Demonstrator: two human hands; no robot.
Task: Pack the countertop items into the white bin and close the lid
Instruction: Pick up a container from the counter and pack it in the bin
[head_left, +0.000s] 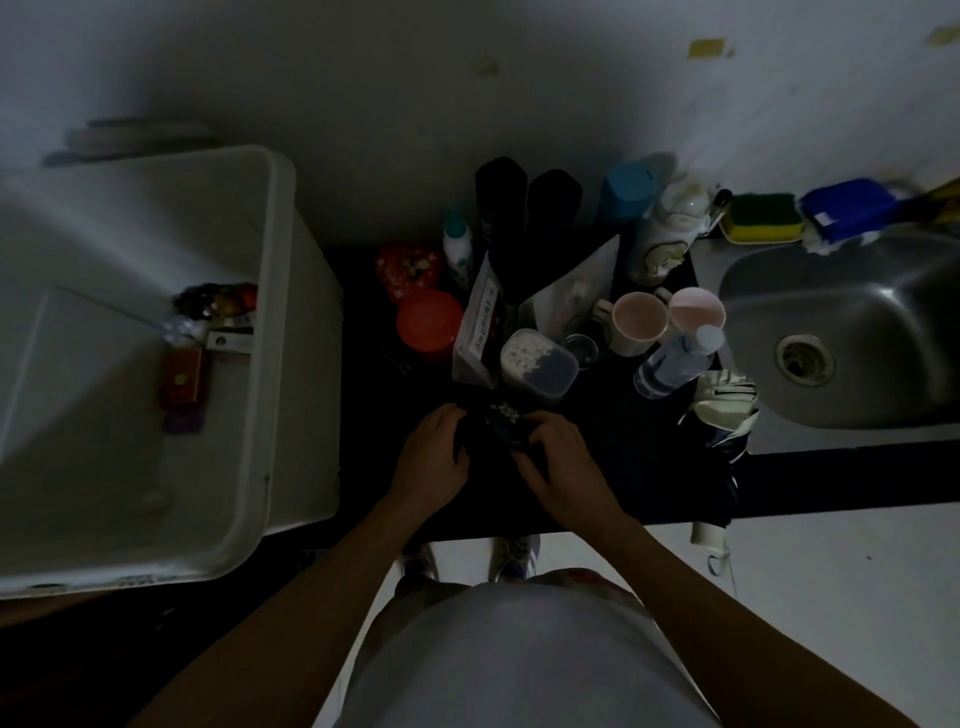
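Dimly, dark white-speckled bundle in both grips, left hand, right hand.

We see a dark countertop running to a steel sink on its right. Along the wall stand a white spray bottle, two tall black containers, a blue-capped tub and a pale flask, with a sponge behind the sink. Nearer us sit a red jar, a red tin, a printed pouch, a clear lidded box, two pink cups and a water bottle lying tilted.
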